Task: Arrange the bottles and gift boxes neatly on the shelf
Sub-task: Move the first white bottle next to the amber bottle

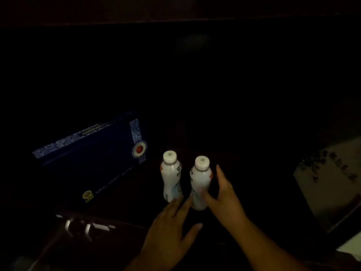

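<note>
Two white bottles with white caps stand upright side by side on a very dark shelf: the left bottle (172, 177) and the right bottle (200, 182). My right hand (222, 194) curves around the right bottle's lower right side, thumb on its front, fingers spread behind it. My left hand (172, 227) lies flat and open below the bottles, fingertips touching the left bottle's base. A dark blue gift box (88, 163) with a patterned band and a red round seal stands tilted to the left of the bottles.
A pale box with dark lettering (332, 182) sits at the right edge. Some shiny metal pieces (78, 225) glint below the blue box. The back of the shelf is too dark to make out.
</note>
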Demonstrator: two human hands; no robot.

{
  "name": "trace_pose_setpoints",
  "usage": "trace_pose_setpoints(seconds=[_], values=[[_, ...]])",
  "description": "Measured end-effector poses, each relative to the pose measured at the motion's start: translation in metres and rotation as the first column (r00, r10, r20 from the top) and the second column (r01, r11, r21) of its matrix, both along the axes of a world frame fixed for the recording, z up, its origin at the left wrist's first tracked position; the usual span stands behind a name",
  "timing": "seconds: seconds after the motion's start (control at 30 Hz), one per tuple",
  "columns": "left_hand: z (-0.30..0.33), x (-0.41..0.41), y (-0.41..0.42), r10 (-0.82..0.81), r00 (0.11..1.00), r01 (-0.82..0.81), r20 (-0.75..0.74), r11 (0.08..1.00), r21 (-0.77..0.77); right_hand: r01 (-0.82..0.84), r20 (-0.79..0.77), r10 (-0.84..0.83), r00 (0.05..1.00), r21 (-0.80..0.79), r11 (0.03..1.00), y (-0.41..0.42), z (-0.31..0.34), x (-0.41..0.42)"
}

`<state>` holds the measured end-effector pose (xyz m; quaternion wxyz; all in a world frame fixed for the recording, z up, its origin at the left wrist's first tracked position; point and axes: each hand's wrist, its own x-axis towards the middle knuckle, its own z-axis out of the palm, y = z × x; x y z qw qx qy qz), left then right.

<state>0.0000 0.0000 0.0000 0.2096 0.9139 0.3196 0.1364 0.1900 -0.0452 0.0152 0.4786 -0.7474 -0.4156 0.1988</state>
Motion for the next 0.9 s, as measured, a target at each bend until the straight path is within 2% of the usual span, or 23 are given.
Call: trace_pose_setpoints(seconds=[0.1, 0.4, 0.57, 0.67, 0.9], values=[[-0.006, 0.002, 0.008, -0.011, 1.0, 0.012, 0.019, 0.998, -0.068, 0.054, -0.143, -0.043, 0.989, 0.077, 0.996, 0.017, 0.002, 0.002], [-0.007, -0.002, 0.022, -0.058, 0.994, 0.069, 0.093, 0.99, -0.127, 0.086, -0.148, -0.068, 0.987, 0.121, 0.989, 0.025, 0.003, 0.002], [0.011, 0.009, 0.02, -0.107, 0.966, 0.149, 0.237, 0.975, -0.165, 0.053, -0.198, -0.02, 0.98, 0.161, 0.986, -0.023, 0.021, 0.001], [0.025, 0.022, 0.006, -0.167, 0.951, 0.217, 0.261, 0.961, -0.174, 0.053, -0.257, -0.001, 0.966, 0.193, 0.98, -0.059, 0.031, 0.001], [0.037, 0.072, -0.077, -0.349, 0.873, 0.437, 0.341, 0.871, -0.226, 0.232, -0.234, -0.178, 0.956, 0.228, 0.946, -0.177, 0.051, 0.014]])
